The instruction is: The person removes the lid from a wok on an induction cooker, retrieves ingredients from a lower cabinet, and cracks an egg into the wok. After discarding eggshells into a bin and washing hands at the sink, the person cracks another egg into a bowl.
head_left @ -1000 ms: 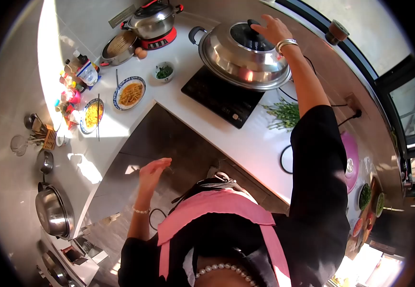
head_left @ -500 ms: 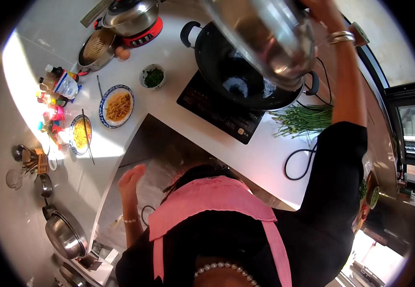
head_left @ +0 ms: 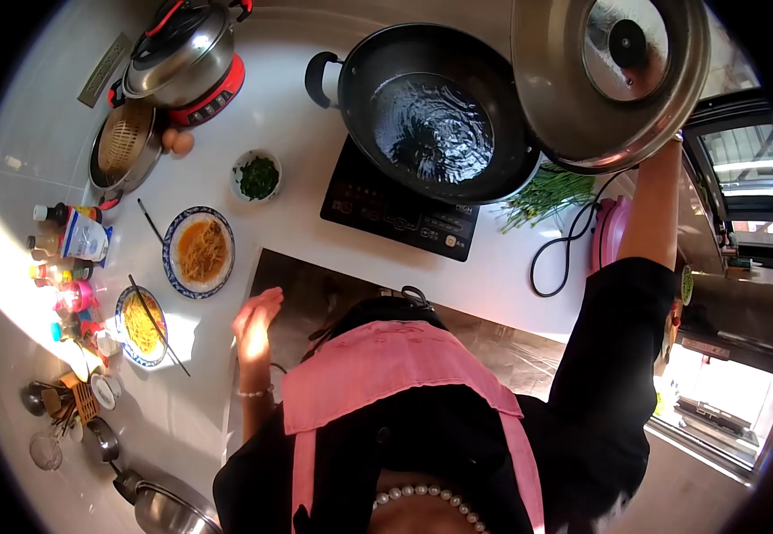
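A large metal lid [head_left: 551, 116] with a glass centre is raised at the right of the black wok [head_left: 355, 116], its underside facing me. My right forearm [head_left: 658, 209] reaches up behind the lid; the hand gripping it is hidden. Clear liquid ripples in the wok, which sits on a black induction cooker [head_left: 395, 218]. Off the counter's front edge, my left hand [head_left: 257, 319] hovers with fingers loosely extended and nothing in them. Nearest to it are a blue-rimmed plate of shredded food in orange sauce [head_left: 201, 252] and a small bowl of chopped greens [head_left: 257, 176].
A plate of yellow shreds [head_left: 143, 325] has chopsticks across it. Bottles [head_left: 70, 236] line the left wall. Eggs [head_left: 178, 141], a pan with a strainer [head_left: 128, 147] and a lidded pot [head_left: 186, 71] stand at the back left. Green stalks [head_left: 547, 196] and a cable [head_left: 536, 271] lie right.
The lid has moved right, away from over the wok, and turned so its underside shows. The liquid in the wok is now in full view. My left hand has shifted slightly.
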### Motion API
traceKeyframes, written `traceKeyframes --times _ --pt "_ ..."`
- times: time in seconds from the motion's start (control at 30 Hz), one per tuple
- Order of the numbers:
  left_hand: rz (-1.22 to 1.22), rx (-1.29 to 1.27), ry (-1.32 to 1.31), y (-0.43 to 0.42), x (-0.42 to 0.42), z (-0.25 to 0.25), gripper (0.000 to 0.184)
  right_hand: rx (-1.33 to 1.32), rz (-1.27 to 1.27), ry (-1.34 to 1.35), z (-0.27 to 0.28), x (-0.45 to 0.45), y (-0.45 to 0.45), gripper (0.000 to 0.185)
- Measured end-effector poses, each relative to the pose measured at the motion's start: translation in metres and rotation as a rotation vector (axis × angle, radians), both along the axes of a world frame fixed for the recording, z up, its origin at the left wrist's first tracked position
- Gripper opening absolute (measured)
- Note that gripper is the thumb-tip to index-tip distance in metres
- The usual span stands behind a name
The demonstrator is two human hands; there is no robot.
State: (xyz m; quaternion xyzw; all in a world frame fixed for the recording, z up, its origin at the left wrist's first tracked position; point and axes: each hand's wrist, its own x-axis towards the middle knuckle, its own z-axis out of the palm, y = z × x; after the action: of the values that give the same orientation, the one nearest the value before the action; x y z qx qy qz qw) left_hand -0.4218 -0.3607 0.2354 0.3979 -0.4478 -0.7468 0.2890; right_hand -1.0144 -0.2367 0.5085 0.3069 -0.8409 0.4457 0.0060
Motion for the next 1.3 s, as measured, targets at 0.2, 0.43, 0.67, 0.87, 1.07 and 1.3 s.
traceKeyframes --times 0.2,0.43,0.67,0.87,1.07,1.3 --pt "-0.085 0.018 0.044 -0.012 -0.003 -0.001 0.023 0.213 0.045 0.087 -0.048 0.002 -0.004 0.013" --pt "-0.008 -0.082 0.218 -0.007 0.032 0.002 0.019 0.302 0.154 0.055 -0.106 0.009 -0.021 0.013" --pt "0.331 -0.053 0.108 0.064 0.048 0.016 0.015 0.354 0.244 0.064 -0.149 0.036 -0.038 0.014" --pt "0.534 -0.044 0.094 0.142 0.068 0.034 0.018 0.275 0.326 0.071 -0.150 0.032 -0.036 0.014" --pt "0.763 -0.080 0.091 0.205 0.097 0.053 0.021 0.144 0.423 0.049 -0.139 0.041 -0.043 0.015" --pt "1.031 0.113 0.594 0.215 0.150 0.052 0.012 -0.083 0.629 -0.064 -0.113 0.142 -0.053 0.017"
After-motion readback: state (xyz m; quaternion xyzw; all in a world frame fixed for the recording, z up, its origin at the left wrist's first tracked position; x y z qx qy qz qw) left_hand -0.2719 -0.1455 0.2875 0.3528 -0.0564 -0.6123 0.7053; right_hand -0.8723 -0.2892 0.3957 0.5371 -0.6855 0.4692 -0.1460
